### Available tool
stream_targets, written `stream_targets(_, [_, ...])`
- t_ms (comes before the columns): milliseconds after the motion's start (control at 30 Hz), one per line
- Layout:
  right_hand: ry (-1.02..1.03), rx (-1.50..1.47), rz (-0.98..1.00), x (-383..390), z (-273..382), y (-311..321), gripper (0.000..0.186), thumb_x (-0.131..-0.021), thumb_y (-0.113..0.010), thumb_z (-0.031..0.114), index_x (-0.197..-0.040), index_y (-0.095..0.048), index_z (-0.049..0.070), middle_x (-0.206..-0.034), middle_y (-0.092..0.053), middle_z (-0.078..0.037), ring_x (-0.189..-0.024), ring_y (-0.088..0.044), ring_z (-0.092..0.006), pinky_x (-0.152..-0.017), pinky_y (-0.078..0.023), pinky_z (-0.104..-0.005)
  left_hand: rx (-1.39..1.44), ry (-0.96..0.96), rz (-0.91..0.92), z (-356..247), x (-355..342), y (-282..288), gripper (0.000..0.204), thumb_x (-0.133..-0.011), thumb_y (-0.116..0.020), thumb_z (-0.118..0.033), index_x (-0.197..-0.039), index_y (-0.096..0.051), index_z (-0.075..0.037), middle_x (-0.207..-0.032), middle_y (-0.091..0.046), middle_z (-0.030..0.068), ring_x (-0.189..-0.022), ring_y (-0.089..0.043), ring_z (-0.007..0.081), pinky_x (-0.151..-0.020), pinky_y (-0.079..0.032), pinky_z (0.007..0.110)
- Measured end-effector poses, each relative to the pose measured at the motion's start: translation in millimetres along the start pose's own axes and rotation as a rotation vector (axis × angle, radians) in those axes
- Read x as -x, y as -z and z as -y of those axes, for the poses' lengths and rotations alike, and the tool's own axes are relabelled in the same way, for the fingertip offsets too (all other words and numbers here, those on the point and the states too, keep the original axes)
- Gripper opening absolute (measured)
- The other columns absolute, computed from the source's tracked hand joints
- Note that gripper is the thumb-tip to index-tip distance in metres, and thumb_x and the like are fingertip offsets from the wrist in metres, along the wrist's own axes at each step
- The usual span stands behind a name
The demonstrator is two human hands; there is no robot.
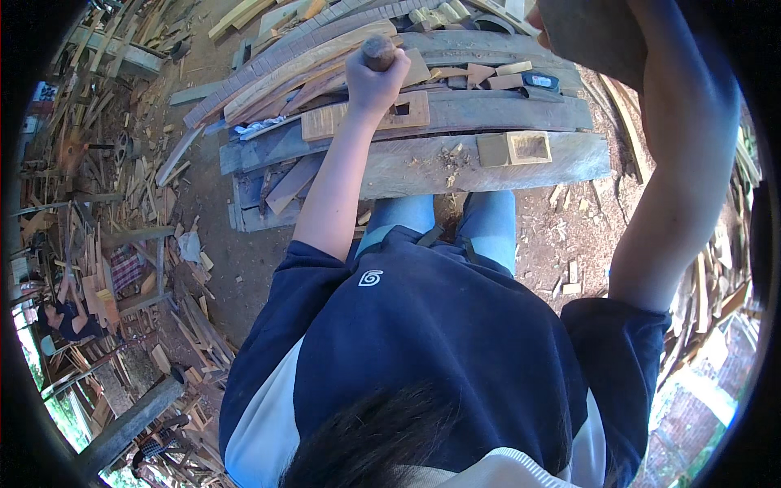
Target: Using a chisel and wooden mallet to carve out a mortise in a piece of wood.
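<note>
My left hand is closed around an upright chisel; its round-ended wooden handle pokes out above the fist, and the blade is hidden. Beneath and beside that fist lies a pale piece of wood with a square hole cut in it. High at the upper right, my right hand holds up a dark, block-shaped wooden mallet, with only a few fingertips showing at its edge. A short pale block with a rectangular hollow rests on the near plank, among small wood chips.
Thick grey planks form a low bench before my knees. Curved wooden strips, offcuts and a small black-and-blue object lie farther back. Scrap wood litters the ground. At far left, another person is among timber.
</note>
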State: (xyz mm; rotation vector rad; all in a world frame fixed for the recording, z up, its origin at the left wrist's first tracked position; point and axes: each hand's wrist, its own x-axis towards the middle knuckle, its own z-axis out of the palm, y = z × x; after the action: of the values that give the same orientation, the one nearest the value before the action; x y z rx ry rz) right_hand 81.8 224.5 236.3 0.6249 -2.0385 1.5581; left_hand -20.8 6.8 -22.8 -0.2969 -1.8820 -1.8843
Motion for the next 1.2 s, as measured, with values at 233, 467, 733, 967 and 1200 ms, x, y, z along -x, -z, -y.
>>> stream_targets(233, [-0.016, 0.128, -0.015, 3, 10, -24, 0.043, -0.098, -0.064, 0.028, -0.123, -0.057, -0.006, -0.090, -0.065, -0.011, -0.077, -0.063, -0.0153, -0.069, -0.052, -0.0307, 0.016, -0.004, -0.029, -1, -2, -2, 0.019, -0.083, -0.070, -0.010, -0.069, -0.059, -0.004, -0.061, -0.059, -0.0026, -0.059, -0.054, 0.0055, -0.054, -0.044, 0.026])
stream_targets(467, [-0.324, 0.283, -0.047, -2, 27, -30, 0.043, -0.099, -0.063, 0.027, -0.126, -0.055, -0.006, -0.091, -0.065, -0.012, -0.078, -0.064, -0.0155, -0.070, -0.052, -0.0307, -0.007, -0.001, -0.038, -1, -2, -1, 0.019, -0.083, -0.070, -0.010, -0.069, -0.059, -0.003, -0.062, -0.059, -0.0021, -0.061, -0.054, 0.0056, -0.056, -0.044, 0.026])
stream_targets(733, [-0.004, 0.112, 0.065, 3, 7, -18, 0.038, -0.098, -0.063, 0.025, -0.120, -0.056, -0.006, -0.085, -0.064, -0.009, -0.068, -0.063, -0.0144, -0.061, -0.052, -0.0288, -0.064, -0.014, -0.048, 2, -2, -2, 0.017, -0.083, -0.070, -0.011, -0.071, -0.061, -0.003, -0.063, -0.059, -0.0011, -0.061, -0.056, 0.0065, -0.057, -0.045, 0.027])
stream_targets(967, [0.048, 0.034, 0.047, -4, 1, -12, 0.035, -0.097, -0.063, 0.025, -0.118, -0.058, -0.003, -0.084, -0.066, -0.010, -0.070, -0.064, -0.0153, -0.062, -0.053, -0.0311, -0.006, 0.021, -0.043, 0, -2, -3, 0.017, -0.083, -0.071, -0.011, -0.072, -0.061, -0.003, -0.064, -0.061, -0.0014, -0.061, -0.056, 0.0062, -0.056, -0.045, 0.027])
stream_targets(1200, [-0.045, 0.080, 0.099, 5, -19, -8, 0.035, -0.096, -0.063, 0.026, -0.118, -0.059, -0.001, -0.084, -0.068, -0.010, -0.073, -0.065, -0.0166, -0.065, -0.054, -0.0339, -0.061, -0.046, -0.024, -2, 0, 0, 0.016, -0.091, -0.063, -0.006, -0.075, -0.060, -0.004, -0.061, -0.058, 0.0004, -0.052, -0.055, 0.0094, -0.050, -0.045, 0.026])
